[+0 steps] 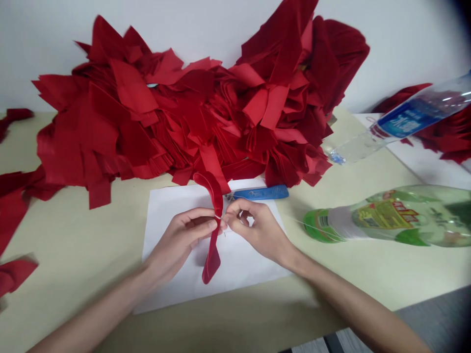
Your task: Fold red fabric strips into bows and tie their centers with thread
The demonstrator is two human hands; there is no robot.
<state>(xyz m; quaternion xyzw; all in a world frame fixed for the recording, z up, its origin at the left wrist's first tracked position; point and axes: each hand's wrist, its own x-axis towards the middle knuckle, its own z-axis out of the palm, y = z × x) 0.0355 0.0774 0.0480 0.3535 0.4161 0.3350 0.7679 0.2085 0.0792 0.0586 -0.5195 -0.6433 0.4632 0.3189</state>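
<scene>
My left hand (189,228) pinches a red velvet-like ribbon strip (211,255) at its gathered middle, its two ends spreading up and down like a bow. White thread (218,216) circles that narrow waist. Close against it, my right hand (257,223) has thumb and forefinger pressed together on the thread. A strand runs from this area to the right, toward a green-labelled plastic bottle (390,220) lying on its side with thread wound around it. Beneath both hands lies a white paper sheet (165,289). A blue-handled tool (261,192) rests just beyond my right hand.
A large heap of red fabric pieces (176,122) fills the back of the table (73,274), against the wall. More red scraps (14,274) lie at the left. At the right, a clear bottle with a blue label (408,117) lies tilted near another red pile (449,137).
</scene>
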